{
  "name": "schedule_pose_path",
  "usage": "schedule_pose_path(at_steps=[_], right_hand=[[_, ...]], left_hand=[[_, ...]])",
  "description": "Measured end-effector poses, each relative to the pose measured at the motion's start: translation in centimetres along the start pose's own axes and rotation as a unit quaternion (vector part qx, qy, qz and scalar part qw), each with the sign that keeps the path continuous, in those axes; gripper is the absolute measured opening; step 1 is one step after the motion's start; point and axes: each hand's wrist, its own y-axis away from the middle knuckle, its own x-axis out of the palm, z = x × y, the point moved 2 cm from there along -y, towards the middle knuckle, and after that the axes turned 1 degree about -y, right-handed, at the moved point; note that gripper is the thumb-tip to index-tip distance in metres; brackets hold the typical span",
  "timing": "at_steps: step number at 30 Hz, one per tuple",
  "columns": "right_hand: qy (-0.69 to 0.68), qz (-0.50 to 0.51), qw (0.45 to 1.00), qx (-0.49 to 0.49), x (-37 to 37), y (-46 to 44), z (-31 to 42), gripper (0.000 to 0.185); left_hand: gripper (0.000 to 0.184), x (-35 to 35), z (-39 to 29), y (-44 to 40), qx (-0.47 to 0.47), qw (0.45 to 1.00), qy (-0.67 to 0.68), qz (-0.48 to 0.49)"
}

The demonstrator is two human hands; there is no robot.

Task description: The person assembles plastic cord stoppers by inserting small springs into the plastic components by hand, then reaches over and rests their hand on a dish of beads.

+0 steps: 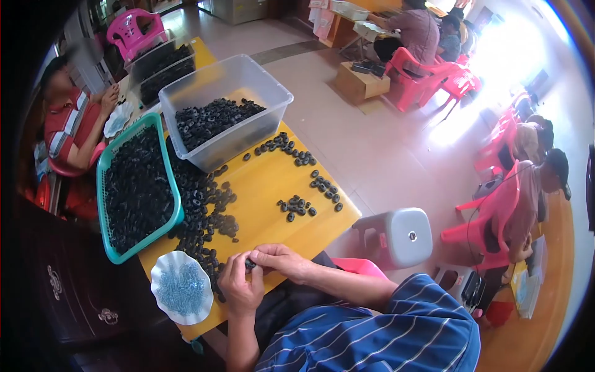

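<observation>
Both of my hands meet above the near edge of the yellow table, closed around one small black oval piece [250,263]. My left hand [240,286] pinches it from the left, and the fingertips of my right hand [279,259] press on it from the right. Fingers cover most of the piece, so its details are hidden. A white scalloped dish [162,266] holding many thin, clear bluish pieces [183,288] sits left of my left hand. Loose black oval ring-like pieces [201,214] lie heaped just beyond my hands, with a smaller cluster [296,207] farther right.
On the yellow table [273,232] stand a teal basket [177,214] and a clear plastic bin [232,139], both with black pieces. A grey stool [408,235] is beyond the right edge. Across the table sits a person in red [74,127]; others sit on pink chairs [496,217].
</observation>
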Motion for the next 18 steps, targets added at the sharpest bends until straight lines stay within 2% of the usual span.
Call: schedule_pose_path(at_steps=[3,5,7,8,9,10,11,12,13,15,18], right_hand=[[0.038,0.007,0.999,-0.015,0.1,-0.7,0.0,0.031],[0.118,0.015,0.992,-0.037,-0.1,-1.1,0.8,0.027],[0.147,-0.01,0.989,-0.031,-0.3,-1.4,2.2,0.023],[0.198,-0.044,0.978,-0.052,-0.5,-1.7,3.3,0.025],[0.231,-0.078,0.968,-0.061,-0.4,-2.1,4.8,0.026],[0.248,-0.076,0.962,-0.078,0.4,-2.5,6.5,0.027],[0.227,-0.069,0.968,-0.08,0.9,-3.4,7.6,0.025],[0.261,-0.053,0.96,-0.082,1.2,-4.3,8.4,0.024],[0.39,-0.047,0.915,-0.098,3.1,-6.4,10.2,0.022],[0.421,0.002,0.895,-0.145,5.3,-9.4,11.7,0.022],[0.554,-0.011,0.807,-0.207,9.5,-14.5,14.5,0.019]], left_hand=[[0.024,-0.1,0.4,0.4,-0.018,1.0,-0.011,-0.007],[0.035,-0.1,0.7,0.6,-0.019,1.0,-0.018,-0.017],[0.063,0.1,1.4,1.5,-0.042,0.998,-0.002,-0.051],[0.07,-0.2,1.3,2.0,-0.084,0.995,0.023,-0.048],[0.067,-0.7,1.0,2.1,-0.09,0.994,0.013,-0.055],[0.056,-1.3,0.5,1.9,-0.089,0.993,0.027,-0.071],[0.035,-0.9,0.9,2.6,-0.098,0.992,0.034,-0.075],[0.027,-0.7,1.1,2.9,-0.067,0.995,0.038,-0.069],[0.018,-0.7,1.1,3.5,-0.039,0.996,0.045,-0.069],[0.013,-0.6,0.5,3.6,-0.036,0.996,0.057,-0.061],[0.01,-0.5,-0.3,3.9,-0.026,0.996,0.071,-0.048]])
